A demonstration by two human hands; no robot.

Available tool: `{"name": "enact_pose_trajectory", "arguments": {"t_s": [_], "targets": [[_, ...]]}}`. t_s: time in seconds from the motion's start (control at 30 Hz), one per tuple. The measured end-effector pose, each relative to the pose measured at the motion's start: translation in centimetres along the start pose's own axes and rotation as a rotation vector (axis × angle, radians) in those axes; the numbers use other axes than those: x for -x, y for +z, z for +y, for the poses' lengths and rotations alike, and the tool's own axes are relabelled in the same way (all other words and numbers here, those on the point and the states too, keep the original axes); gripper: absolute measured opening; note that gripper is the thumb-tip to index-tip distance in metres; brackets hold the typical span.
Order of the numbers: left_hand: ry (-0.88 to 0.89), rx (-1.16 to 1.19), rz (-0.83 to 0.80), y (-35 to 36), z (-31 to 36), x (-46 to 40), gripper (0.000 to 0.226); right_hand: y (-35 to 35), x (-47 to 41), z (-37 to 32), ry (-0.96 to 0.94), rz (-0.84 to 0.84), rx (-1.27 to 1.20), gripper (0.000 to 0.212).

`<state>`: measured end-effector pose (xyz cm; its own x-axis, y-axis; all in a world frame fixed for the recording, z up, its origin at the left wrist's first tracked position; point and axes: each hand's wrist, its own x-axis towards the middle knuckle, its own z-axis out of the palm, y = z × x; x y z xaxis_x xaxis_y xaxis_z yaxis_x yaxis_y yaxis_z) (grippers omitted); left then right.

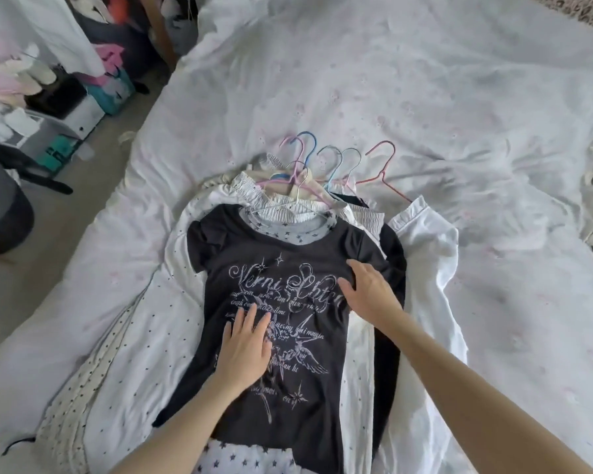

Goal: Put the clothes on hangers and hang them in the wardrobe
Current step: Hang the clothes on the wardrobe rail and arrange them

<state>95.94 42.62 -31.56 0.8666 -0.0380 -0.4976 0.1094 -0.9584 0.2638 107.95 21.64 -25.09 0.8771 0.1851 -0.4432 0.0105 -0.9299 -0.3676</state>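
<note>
White bed [425, 97], clothes pile. I see the black printed t-shirt [254, 261] topmost on its hanger [300, 186]; left hand [247, 343] and right hand [370, 292] pressing it flat-fingered, gripping nothing.

Both hands press flat on a dark printed T-shirt [274, 302] topping a pile of hangered clothes on a white bedspread [425, 97]: left hand [245, 347] at 6 o'clock, right hand [367, 292] at 3 o'clock. Coloured hanger hooks [332, 159] fan out at 12 o'clock.
</note>
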Motion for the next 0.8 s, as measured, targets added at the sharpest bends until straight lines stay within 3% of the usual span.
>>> {"name": "enact_pose_trajectory", "arguments": {"t_s": [0.2,0.43,0.57,0.63,0.8], "targets": [[0.070,-0.038,-0.068,1.2,-3.2,-7.9,0.067,0.0,-9.6,-0.5,0.058,0.099,0.071,0.054],[0.103,-0.016,-0.051,2.6,-4.6,-8.6,0.069,0.8,-14.2,-1.2,0.096,0.128,0.041,0.041],[0.135,0.017,-0.026,2.5,-4.6,-8.6,0.073,0.7,-14.0,-1.3,0.085,0.055,0.096,0.034],[0.137,0.060,-0.035,1.8,-4.6,-8.5,0.067,0.5,-12.7,-1.7,0.050,0.098,0.030,0.026],[0.091,0.120,0.030,-1.3,-3.4,-5.9,0.048,-1.5,-6.1,-1.7,0.020,0.306,-0.179,0.029]]}}
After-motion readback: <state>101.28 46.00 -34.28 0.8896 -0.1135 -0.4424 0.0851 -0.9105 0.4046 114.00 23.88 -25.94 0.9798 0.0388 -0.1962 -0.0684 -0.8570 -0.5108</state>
